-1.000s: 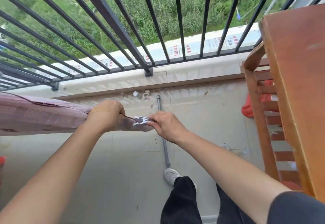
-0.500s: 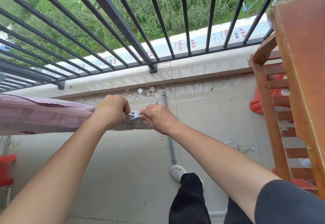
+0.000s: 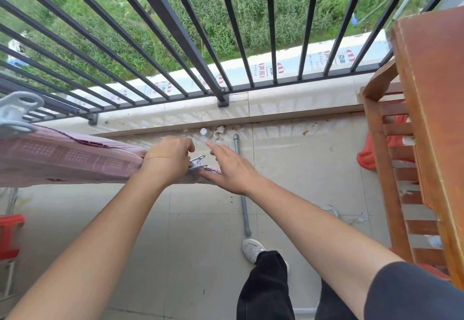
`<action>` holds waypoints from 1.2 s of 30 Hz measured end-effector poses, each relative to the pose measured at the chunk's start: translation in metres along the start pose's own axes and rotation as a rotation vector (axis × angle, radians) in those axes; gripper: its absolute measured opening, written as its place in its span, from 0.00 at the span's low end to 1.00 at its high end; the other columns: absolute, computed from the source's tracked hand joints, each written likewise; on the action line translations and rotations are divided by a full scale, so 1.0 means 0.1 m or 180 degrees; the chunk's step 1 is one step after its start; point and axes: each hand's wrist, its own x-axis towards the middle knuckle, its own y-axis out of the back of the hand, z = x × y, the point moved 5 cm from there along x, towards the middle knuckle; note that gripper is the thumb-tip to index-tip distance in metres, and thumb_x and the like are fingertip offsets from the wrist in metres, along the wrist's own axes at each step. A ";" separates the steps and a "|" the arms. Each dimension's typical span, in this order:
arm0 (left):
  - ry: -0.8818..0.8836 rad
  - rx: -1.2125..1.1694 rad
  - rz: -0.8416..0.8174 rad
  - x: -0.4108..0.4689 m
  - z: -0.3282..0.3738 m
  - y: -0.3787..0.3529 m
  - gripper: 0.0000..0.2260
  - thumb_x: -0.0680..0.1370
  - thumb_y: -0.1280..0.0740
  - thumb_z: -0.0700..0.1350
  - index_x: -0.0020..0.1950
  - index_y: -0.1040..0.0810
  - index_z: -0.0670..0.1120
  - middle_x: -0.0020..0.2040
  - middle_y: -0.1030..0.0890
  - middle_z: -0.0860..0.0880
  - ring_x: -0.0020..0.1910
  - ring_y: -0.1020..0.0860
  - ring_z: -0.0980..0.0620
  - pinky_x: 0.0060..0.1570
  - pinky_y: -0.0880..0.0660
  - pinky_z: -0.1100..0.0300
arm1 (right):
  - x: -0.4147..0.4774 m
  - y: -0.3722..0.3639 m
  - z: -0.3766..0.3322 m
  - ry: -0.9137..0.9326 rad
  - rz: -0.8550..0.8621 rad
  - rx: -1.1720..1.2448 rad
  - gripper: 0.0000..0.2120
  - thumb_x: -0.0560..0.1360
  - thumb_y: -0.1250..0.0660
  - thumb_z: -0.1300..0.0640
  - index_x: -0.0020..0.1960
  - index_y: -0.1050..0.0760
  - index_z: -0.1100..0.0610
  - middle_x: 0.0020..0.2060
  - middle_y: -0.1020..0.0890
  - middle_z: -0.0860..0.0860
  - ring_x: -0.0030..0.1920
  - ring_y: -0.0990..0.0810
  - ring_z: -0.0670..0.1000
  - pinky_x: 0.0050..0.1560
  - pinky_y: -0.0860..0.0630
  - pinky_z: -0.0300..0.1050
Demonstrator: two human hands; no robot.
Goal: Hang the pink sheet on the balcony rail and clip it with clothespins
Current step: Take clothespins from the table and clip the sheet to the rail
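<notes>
The pink sheet point(image 3: 62, 159) lies folded over a horizontal rail that runs from the left edge to the middle of the view; the rail itself is hidden under the cloth. My left hand point(image 3: 167, 157) grips the sheet near its right end. A grey clothespin point(image 3: 198, 163) sits clipped on the cloth just right of that hand. My right hand point(image 3: 229, 166) hovers beside the clothespin with fingers spread and straight, holding nothing. A second, larger pale clothespin point(image 3: 17, 114) is on the sheet at the far left.
Black balcony bars point(image 3: 173, 33) stand ahead above a tiled ledge. A wooden shelf unit point(image 3: 426, 129) fills the right side, with red cloth point(image 3: 371, 154) behind it. A grey pipe point(image 3: 242, 184) lies on the floor by my shoe point(image 3: 252, 249). A red stool point(image 3: 10, 234) is low left.
My right hand has let go of the grey clothespin and opened, drawing slightly right. The clothespin stays on the sheet. My left hand keeps its grip on the cloth.
</notes>
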 end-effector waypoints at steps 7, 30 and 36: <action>-0.0117 0.0065 0.0866 -0.23 0.18 0.07 0.21 0.80 0.41 0.56 0.71 0.31 0.49 0.72 0.32 0.45 0.68 0.32 0.42 0.65 0.36 0.46 | -0.41 0.54 0.34 -0.0598 0.0737 -0.0939 0.32 0.81 0.48 0.39 0.80 0.49 0.51 0.79 0.48 0.58 0.78 0.47 0.59 0.76 0.47 0.56; -0.3043 0.0113 0.0851 -1.22 4.14 0.40 0.27 0.80 0.45 0.58 0.78 0.44 0.51 0.79 0.50 0.44 0.74 0.39 0.41 0.67 0.36 0.45 | -4.79 1.88 1.41 -0.3791 0.2374 -0.0798 0.33 0.81 0.45 0.45 0.80 0.53 0.55 0.80 0.50 0.58 0.79 0.49 0.59 0.76 0.47 0.56; -0.3203 0.0448 0.0076 -1.46 5.09 -0.52 0.28 0.81 0.49 0.58 0.79 0.51 0.52 0.80 0.58 0.47 0.78 0.51 0.45 0.73 0.44 0.48 | -5.46 1.71 2.11 -0.4179 0.1704 -0.0297 0.34 0.80 0.41 0.44 0.80 0.51 0.56 0.75 0.40 0.59 0.74 0.37 0.60 0.70 0.34 0.54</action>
